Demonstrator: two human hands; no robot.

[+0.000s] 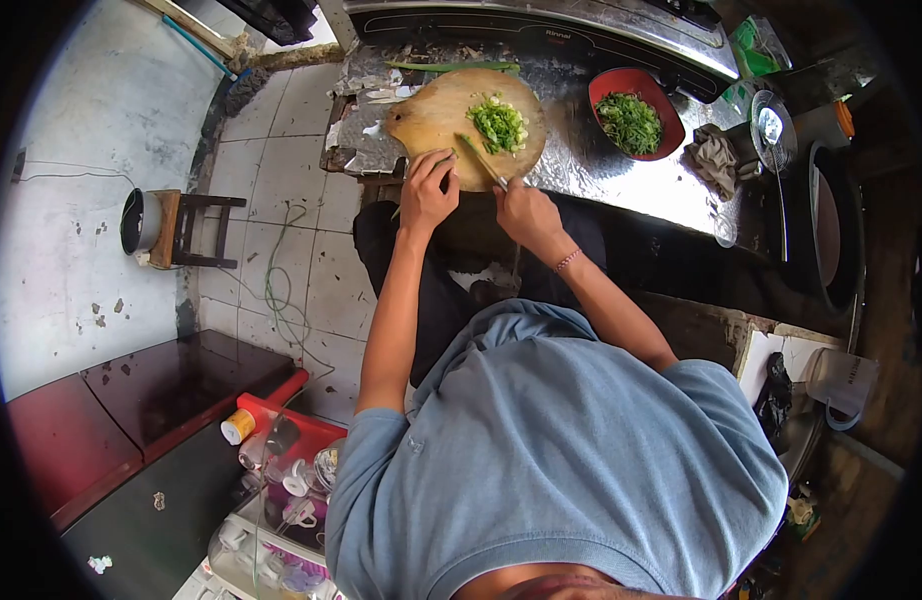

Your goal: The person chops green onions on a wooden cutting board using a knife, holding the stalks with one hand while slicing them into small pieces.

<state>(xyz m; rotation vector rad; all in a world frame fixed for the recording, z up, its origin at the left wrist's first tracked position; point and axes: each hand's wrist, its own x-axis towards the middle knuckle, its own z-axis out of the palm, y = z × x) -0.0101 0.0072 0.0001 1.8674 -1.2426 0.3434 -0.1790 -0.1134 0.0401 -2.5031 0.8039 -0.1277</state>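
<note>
On a round wooden cutting board [431, 110], my left hand [429, 192] is closed, fingers bent down at the near left edge. A thin green stalk, apparently a scallion, shows in small parts at its fingertips and below the hand; the rest is hidden. My right hand [531, 218] grips a knife [483, 163], its blade angled over the board and pointing away from me. Beyond the blade lies a pile of chopped scallion [498, 124]. Long scallion leaves [451, 67] rest along the board's far edge.
Right of the board stands a red bowl [671, 118] of chopped greens, with a crumpled cloth [714, 162] and a strainer [771, 125] farther right. A Rinnai stove [541, 38] borders the counter at the back. A low stool [196, 228] is on the tiled floor at left.
</note>
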